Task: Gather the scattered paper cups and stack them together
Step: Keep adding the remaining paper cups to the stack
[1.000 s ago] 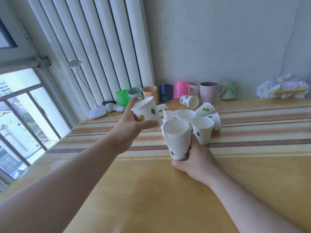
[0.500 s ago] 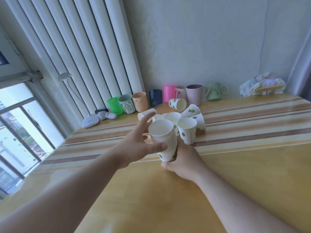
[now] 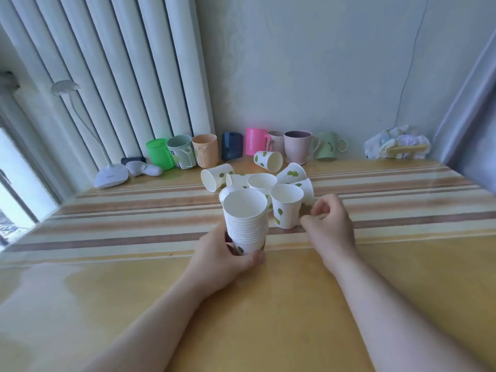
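A stack of white paper cups (image 3: 245, 218) with green leaf prints stands upright on the striped table (image 3: 134, 210). My left hand (image 3: 224, 257) grips the base of the stack from the left and front. My right hand (image 3: 331, 225) is off the stack, to its right, fingers loosely curled and holding nothing. Its thumb points toward a single upright cup (image 3: 286, 206). Behind lie several loose cups: one on its side (image 3: 216, 178), another on its side (image 3: 268, 161), and an upright one (image 3: 262, 181).
A row of coloured mugs (image 3: 255, 145) lines the back wall. A white desk lamp (image 3: 111, 178) stands at the back left by the radiator. A crumpled bag (image 3: 397, 143) sits in the back right corner. A window is at the left.
The cup my left hand held went onto the stack. My left hand now grips the stack's base, and my right hand has let go of it and moved right.
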